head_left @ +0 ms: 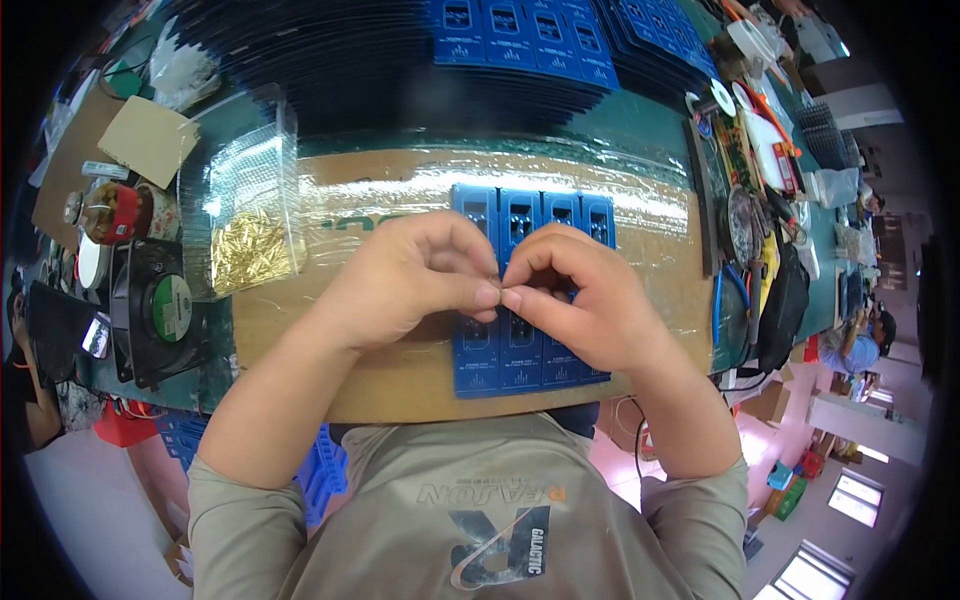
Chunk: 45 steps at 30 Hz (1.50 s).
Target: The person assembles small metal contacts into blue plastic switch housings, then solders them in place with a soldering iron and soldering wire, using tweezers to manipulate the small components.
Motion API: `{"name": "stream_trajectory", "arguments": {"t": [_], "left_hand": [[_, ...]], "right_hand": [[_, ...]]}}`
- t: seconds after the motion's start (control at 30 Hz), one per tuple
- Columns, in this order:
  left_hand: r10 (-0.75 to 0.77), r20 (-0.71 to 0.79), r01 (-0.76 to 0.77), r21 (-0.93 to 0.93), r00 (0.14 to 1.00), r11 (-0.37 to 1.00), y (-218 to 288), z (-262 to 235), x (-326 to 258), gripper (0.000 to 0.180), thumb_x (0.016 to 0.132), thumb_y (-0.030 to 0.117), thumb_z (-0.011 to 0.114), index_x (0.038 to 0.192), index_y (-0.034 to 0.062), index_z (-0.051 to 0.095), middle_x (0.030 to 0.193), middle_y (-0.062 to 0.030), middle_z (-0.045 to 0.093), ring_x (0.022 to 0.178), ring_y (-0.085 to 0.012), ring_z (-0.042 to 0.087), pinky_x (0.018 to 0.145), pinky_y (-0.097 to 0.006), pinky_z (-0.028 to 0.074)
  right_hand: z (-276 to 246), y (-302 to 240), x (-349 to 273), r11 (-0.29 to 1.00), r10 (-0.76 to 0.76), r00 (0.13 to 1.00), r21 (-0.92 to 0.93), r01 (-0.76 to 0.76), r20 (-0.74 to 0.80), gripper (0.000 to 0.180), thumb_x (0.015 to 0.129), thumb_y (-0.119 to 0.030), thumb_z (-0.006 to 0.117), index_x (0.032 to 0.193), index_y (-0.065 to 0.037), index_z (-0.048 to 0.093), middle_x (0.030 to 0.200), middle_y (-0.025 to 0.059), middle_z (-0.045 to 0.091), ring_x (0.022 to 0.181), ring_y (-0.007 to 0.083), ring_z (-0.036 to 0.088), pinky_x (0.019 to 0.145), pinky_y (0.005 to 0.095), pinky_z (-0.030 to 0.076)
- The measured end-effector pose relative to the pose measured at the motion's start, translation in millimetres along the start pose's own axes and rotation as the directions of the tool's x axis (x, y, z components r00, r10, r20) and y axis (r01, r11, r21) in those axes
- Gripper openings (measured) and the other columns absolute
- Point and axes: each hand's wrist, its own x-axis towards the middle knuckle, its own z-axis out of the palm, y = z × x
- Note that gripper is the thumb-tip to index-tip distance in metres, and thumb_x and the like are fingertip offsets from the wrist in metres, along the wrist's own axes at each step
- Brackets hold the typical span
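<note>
Fingertips meet at centre frame! Left hand (395, 285) and right hand (595, 300) pinch tight, anything between too small to tell, over the blue circuit-board panel (500, 372); brass pins (248, 252) gleam left.

Cannot make out any tiny piece between the bare fingers (487, 294). Cannot fully see the flat blue rectangular panel (477, 376) behind.

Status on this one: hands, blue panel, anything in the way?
Left hand and right hand meet at fingertips; anything pinched too small to tell. Blue panel beneath, partly hidden by them. Clear tray of golden pieces at left, out of the way.
</note>
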Motion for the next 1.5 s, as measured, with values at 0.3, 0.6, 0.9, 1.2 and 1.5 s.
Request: {"name": "stream_trajectory", "arguments": {"t": [0.3,0.6,0.9,1.2,1.5], "left_hand": [[0.04,-0.056,-0.041,-0.018,0.998,0.999,0,-3,3,0.017,0.085,0.0,0.074,0.096,0.0011,0.061,0.093,-0.0179,0.073,0.08,-0.02,0.073,0.074,-0.03,0.06],[0.072,-0.076,-0.076,-0.046,0.994,0.996,-2,-6,3,0.016,0.088,0.007,0.074,0.1,0.0019,0.064,0.098,-0.0152,0.074,0.084,-0.0175,0.072,0.078,-0.03,0.059],[0.102,-0.047,-0.104,-0.04,0.994,0.994,-3,-7,4,0.016,0.089,0.007,0.074,0.1,0.0022,0.064,0.1,-0.015,0.073,0.086,-0.018,0.072,0.08,-0.03,0.059],[0.155,-0.047,-0.154,0.023,0.987,0.988,-7,-9,3,0.014,0.087,0.006,0.074,0.095,0.0055,0.062,0.092,-0.0099,0.068,0.082,-0.0179,0.067,0.074,-0.03,0.056],[0.137,-0.042,-0.137,-0.007,0.99,0.991,-5,-7,4,0.014,0.087,0.005,0.073,0.095,0.0034,0.062,0.093,-0.0118,0.069,0.081,-0.0183,0.07,0.072,-0.029,0.058]], "right_hand": [[-24,11,-36,0.988,0.118,0.987,-0.09,-0.128,-0.113,0.01,0.084,-0.007,0.073,0.092,-0.004,0.067,0.088,0.0088,0.063,0.075,0.0211,0.065,0.066,0.0312,0.051],[-22,28,-53,0.925,0.141,0.989,-0.351,-0.144,-0.035,0.007,0.082,-0.011,0.07,0.088,-0.008,0.068,0.083,0.0071,0.065,0.074,0.0214,0.07,0.066,0.0336,0.056],[-21,31,-54,0.913,0.146,0.989,-0.382,-0.144,-0.023,0.008,0.081,-0.013,0.07,0.088,-0.009,0.068,0.085,0.0065,0.065,0.074,0.0236,0.07,0.067,0.0366,0.056],[-17,26,-54,0.846,-0.045,0.999,-0.532,0.046,0.016,0.007,0.082,-0.01,0.074,0.089,-0.007,0.071,0.081,0.0077,0.064,0.069,0.0244,0.066,0.063,0.0347,0.053],[-18,25,-56,0.879,0.035,0.999,-0.474,-0.049,-0.037,0.01,0.087,-0.019,0.072,0.092,-0.011,0.07,0.084,0.0075,0.064,0.071,0.0284,0.067,0.063,0.0389,0.054]]}}
